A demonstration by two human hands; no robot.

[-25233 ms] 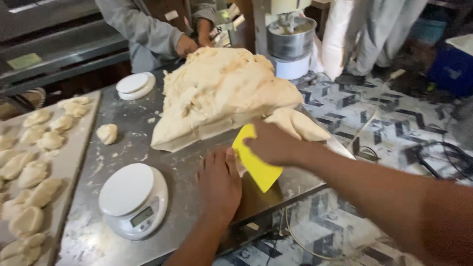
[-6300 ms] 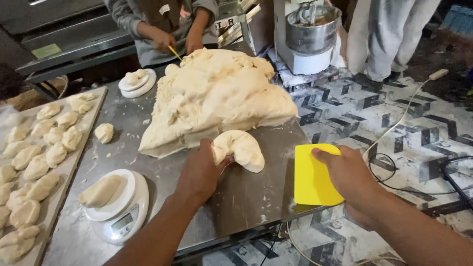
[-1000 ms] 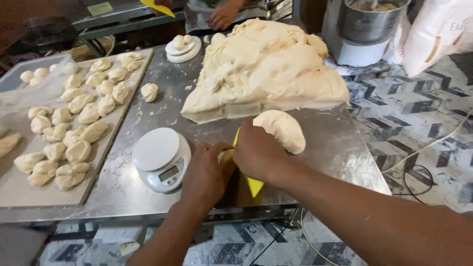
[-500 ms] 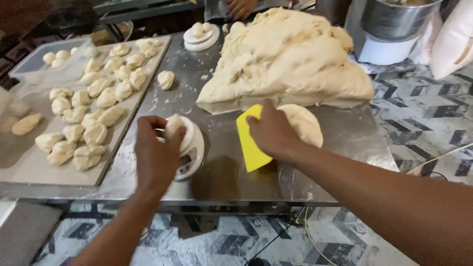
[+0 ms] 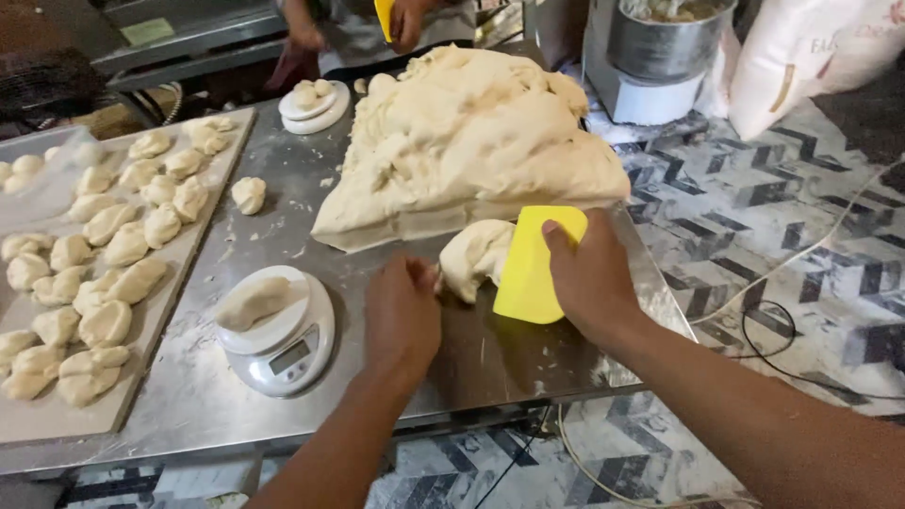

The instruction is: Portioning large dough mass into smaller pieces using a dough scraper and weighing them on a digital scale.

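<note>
Head view, steel table point(image 5: 283, 179) seen from above. The near edge of the small dough lump point(image 5: 476, 256) is covered by the yellow plastic scraper point(image 5: 530, 267), and the rear of the large dough mass point(image 5: 471, 141) is partly cut off by a co-worker's hands point(image 5: 405, 19) at the top edge, one of which holds a second yellow scraper, mostly out of frame. The fingertips of the left hand point(image 5: 403, 316) are turned away from the camera; they are seen touching the left side of the small lump, but whether they are closed on it cannot be told. The scraper is grasped by the right hand point(image 5: 594, 278), thumb laid on its face, blade set against the small lump just in front of the large mass.

Two digital scales are counted: a near one point(image 5: 281, 337) carrying one dough piece point(image 5: 250, 302), and a far one point(image 5: 316, 104) carrying one or two pieces, hard to separate. One loose dough piece point(image 5: 249, 193) lies on the bare steel between them. The tray point(image 5: 123, 405) at the left holds roughly two dozen portioned pieces point(image 5: 123, 245); its left part is cut off, so an exact count cannot be given. A metal mixing bowl point(image 5: 669, 42) at top right holds dough, only its rim being shown, and a white sack point(image 5: 811, 57) stands beside it
</note>
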